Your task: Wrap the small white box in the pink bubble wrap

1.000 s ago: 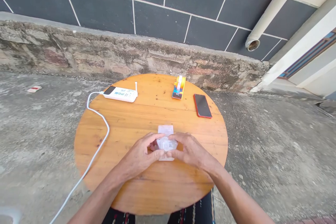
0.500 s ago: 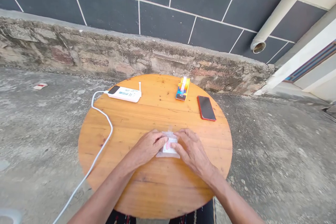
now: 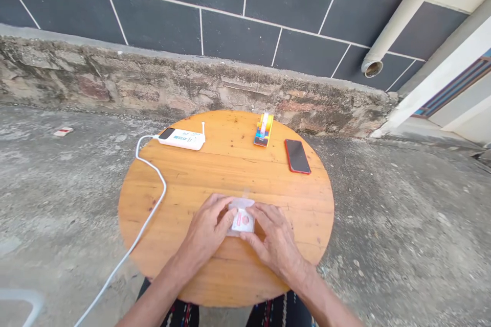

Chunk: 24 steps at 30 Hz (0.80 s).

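A small white packet with pink print [image 3: 242, 220], in a clear wrapping, lies near the middle of the round wooden table [image 3: 215, 173]. My left hand [image 3: 209, 222] grips its left side, thumb on the top surface and fingers along the upper left edge. On the other side my right hand [image 3: 272, 232] holds the right edge between thumb and fingers. A short strip of clear tape or film [image 3: 246, 192] sticks out beyond the packet's far edge.
At the table's back left lies a white power strip or device [image 3: 182, 138] with a white cable [image 3: 161, 199] trailing off the left side. A tape dispenser [image 3: 263, 130] stands at the back; a red-edged phone [image 3: 297, 156] lies right of it.
The packet's printed face shows more between my hands. My left hand has moved slightly left, and the right thumb has shifted from the packet's face to its near right edge.
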{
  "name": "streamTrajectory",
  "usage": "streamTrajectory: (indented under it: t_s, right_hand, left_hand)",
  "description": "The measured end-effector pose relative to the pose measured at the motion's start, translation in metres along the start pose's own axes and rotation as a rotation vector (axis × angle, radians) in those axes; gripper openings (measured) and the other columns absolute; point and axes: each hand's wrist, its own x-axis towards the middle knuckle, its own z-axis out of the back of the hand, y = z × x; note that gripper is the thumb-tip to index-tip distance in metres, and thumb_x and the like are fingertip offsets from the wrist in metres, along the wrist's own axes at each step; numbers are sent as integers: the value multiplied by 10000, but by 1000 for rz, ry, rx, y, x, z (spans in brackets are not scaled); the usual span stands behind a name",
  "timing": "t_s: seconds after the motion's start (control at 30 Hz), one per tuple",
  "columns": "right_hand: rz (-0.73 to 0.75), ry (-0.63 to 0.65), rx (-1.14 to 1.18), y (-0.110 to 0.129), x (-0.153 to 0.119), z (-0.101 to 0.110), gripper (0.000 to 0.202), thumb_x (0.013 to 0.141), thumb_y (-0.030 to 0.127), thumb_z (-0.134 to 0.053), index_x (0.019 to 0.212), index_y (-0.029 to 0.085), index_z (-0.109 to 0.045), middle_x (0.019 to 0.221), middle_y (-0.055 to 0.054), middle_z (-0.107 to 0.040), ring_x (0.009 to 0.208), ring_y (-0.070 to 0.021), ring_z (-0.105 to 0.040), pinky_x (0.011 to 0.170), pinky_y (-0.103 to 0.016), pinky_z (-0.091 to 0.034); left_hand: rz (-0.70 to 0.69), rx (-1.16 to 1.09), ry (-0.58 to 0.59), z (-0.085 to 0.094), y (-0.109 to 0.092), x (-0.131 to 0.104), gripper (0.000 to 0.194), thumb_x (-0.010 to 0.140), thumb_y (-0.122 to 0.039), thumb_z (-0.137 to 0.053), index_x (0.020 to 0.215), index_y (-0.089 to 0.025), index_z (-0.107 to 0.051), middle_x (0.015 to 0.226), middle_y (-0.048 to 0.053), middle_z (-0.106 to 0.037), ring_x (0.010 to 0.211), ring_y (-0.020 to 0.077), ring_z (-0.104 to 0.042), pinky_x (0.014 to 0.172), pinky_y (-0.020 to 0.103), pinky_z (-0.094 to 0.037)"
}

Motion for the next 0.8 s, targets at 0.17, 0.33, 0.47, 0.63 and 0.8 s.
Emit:
streamTrajectory:
  t_s: [0.17,0.33,0.47,0.63,0.8]
  right_hand:
    - [9,6,24,4,3,0,346,824,273,-665,1152,206,-580,1161,-110,-589,1035,-278,-546,906,-444,-440]
    - [20,90,117,2,1,11,381,823,220,-632,1198,208,-570,1213,-107,-570,1113,-265,-520,963,-451,-416]
    - [-155,96,376,-20,8,19,371,864,303,-554,1223,210,-553,1192,-95,-593,1035,-226,-582,892,-383,-475]
    - [-464,133,488,-46,35,13,293,853,373,-517,967,135,-642,774,-37,-654,678,-180,-631,673,-305,-489]
    - [-434,237,397,-43,52,2,259,795,336,-540,913,146,-669,707,-9,-628,645,-157,-570,606,-259,-445]
  left_hand:
    - [-281,62,-229,-15,-1,-36,282,910,-159,-445,1137,-225,-597,1191,93,-550,1053,206,-540,891,357,-473]
    - [-365,113,-223,-26,-4,-37,273,894,-115,-467,1117,-200,-599,1111,99,-595,992,210,-560,840,352,-502]
    - [-389,128,-263,-30,-3,-34,282,876,-88,-510,1128,-193,-582,1106,94,-591,979,204,-556,839,350,-500]
    - [-398,128,-277,-32,-2,-36,293,873,-78,-513,1131,-203,-576,1100,87,-589,957,201,-557,814,342,-499]
    - [-389,120,-274,-31,-2,-35,272,874,-84,-515,1110,-197,-588,1089,86,-594,909,191,-556,786,341,-499]
